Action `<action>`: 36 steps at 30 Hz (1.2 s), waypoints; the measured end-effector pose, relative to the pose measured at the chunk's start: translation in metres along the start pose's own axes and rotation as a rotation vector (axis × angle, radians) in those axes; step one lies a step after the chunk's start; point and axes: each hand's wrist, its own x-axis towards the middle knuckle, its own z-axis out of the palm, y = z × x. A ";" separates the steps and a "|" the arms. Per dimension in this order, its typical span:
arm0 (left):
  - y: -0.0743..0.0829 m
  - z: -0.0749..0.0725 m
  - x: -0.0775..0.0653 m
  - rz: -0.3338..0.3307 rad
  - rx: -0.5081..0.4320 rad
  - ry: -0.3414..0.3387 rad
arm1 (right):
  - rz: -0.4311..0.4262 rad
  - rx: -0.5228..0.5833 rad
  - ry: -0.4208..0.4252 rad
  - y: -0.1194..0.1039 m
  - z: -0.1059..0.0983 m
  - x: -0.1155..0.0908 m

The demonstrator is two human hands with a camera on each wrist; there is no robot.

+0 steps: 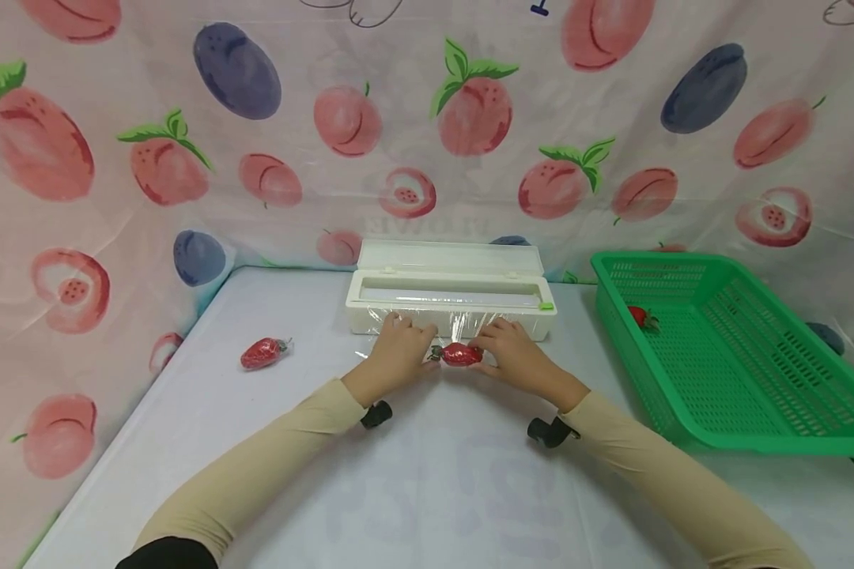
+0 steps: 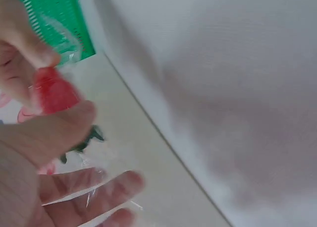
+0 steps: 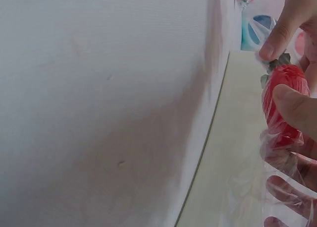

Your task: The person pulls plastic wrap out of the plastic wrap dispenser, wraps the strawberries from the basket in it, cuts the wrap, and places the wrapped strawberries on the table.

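Note:
Both hands work on a red strawberry [image 1: 461,355] with clear plastic wrap [image 3: 282,133] around it, just in front of a white wrap dispenser [image 1: 455,318]. My left hand [image 1: 398,353] holds the leafy end with its thumb, the film gathered there; its other fingers spread behind the film in the left wrist view. At the opposite end, my right hand [image 1: 515,356] grips the red body between thumb and fingers. Film stretches from the dispenser's front down to the fruit. The dispenser's lid stands raised, and a white roll [image 1: 450,297] shows inside.
Another wrapped strawberry [image 1: 262,354] lies on the white table [image 1: 413,482] to the left. A green basket [image 1: 683,427] stands at the right, with a strawberry [image 1: 642,318] inside near its left wall. A fruit-printed sheet [image 1: 413,71] hangs behind the table.

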 end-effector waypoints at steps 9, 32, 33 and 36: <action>0.006 -0.004 -0.004 0.059 0.046 0.109 | 0.008 -0.005 0.009 0.000 0.003 -0.001; 0.018 0.002 0.007 0.134 0.035 0.105 | 0.113 0.210 -0.024 0.011 -0.006 -0.003; 0.017 0.002 0.008 0.129 0.026 0.102 | 0.119 0.242 -0.026 0.013 -0.007 -0.003; 0.017 0.004 0.010 0.120 0.007 0.100 | 0.124 0.342 -0.041 0.021 -0.009 -0.001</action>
